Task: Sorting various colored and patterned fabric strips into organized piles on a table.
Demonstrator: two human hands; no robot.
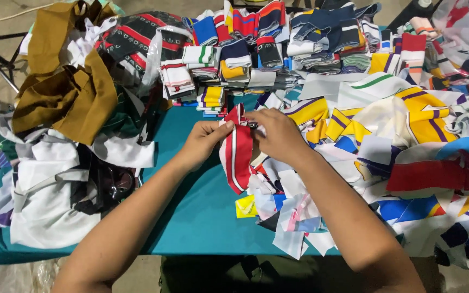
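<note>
While both hands, left hand [202,142] and right hand [278,135], grip closed on its top edge, red white-striped knit fabric strip [236,154] hangs over teal bench [191,201]: light, limp, best pinched at ends

Fingertips of the right hand [278,133] tucked behind the upper edge of the red and white striped piece [236,149], out of sight; lower part of that piece lost under loose scraps [291,217] at five o'clock. Both forearms cut off by the bottom edge. Teal table [202,206] mostly buried, far corners hidden beneath cloth heaps. Folded stacks [234,59] at twelve o'clock too small to count. Mixed pile [435,141] at three o'clock running off the right edge. Dark item [109,184] at nine o'clock half covered by white cloth, kind unclear.
</note>
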